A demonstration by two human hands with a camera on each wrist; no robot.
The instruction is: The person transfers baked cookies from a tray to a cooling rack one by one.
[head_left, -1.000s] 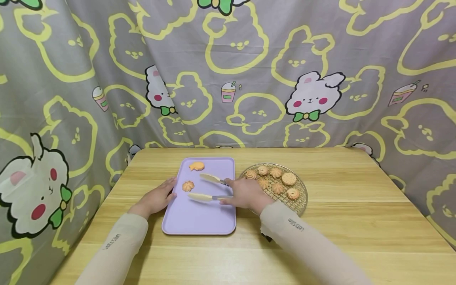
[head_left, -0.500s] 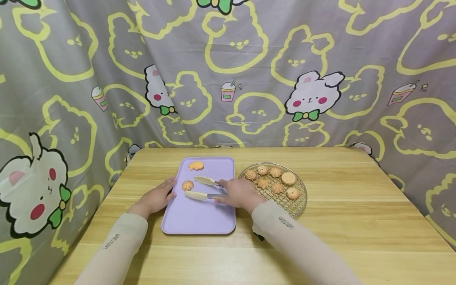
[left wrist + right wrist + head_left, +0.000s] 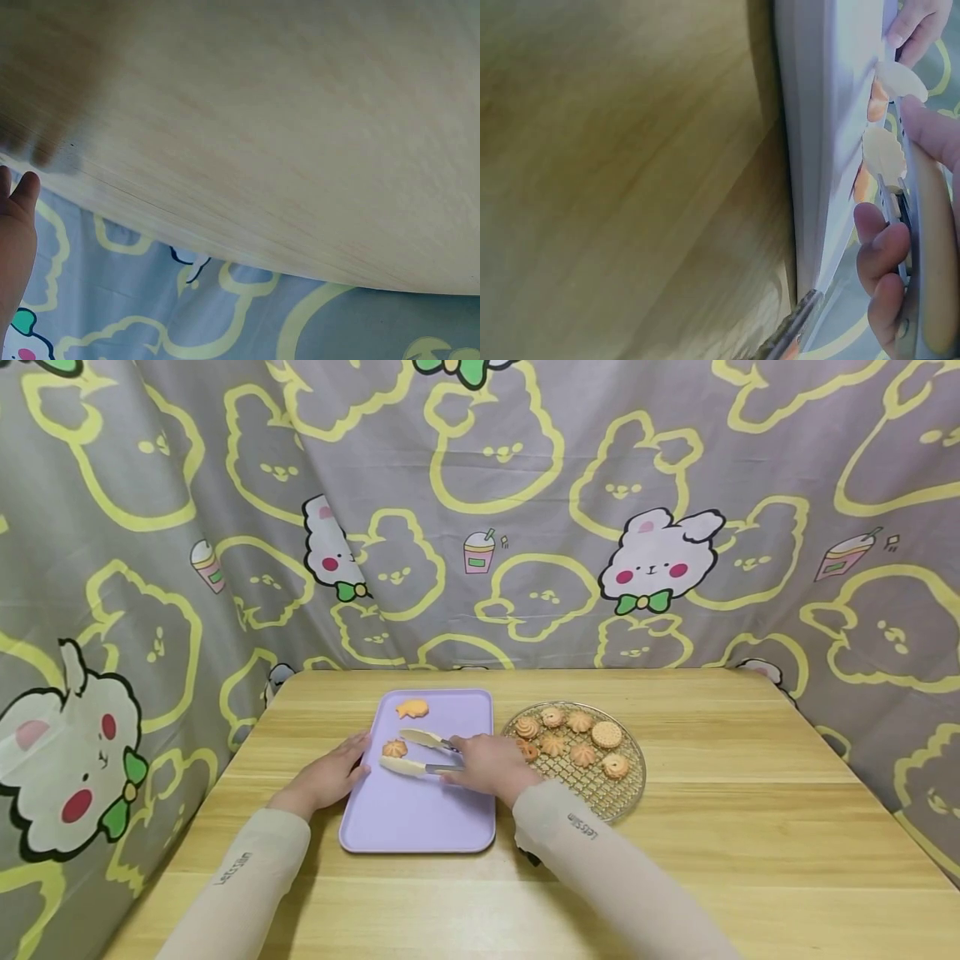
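Note:
My right hand (image 3: 491, 764) grips a pair of tongs (image 3: 936, 262) with pale tips, held over the purple tray (image 3: 420, 822). The two tong arms are spread, their tips on either side of a flower-shaped cookie (image 3: 394, 748) on the tray's left part. Farther back on the tray lies a fish-shaped cookie (image 3: 412, 708). My left hand (image 3: 322, 779) rests against the tray's left rim, fingers extended. In the left wrist view only a few fingers (image 3: 26, 196) appear at the left edge.
Right of the tray, a round wire rack (image 3: 581, 789) holds several cookies, including a round one (image 3: 607, 735) and swirled ones. A wooden table (image 3: 750, 827) bears both. A patterned curtain (image 3: 517, 527) hangs behind and at the sides.
My right hand has moved left with the tongs, bringing the tips from right of the flower-shaped cookie to around it. Another cookie on the rack has come into sight. My left hand stays put.

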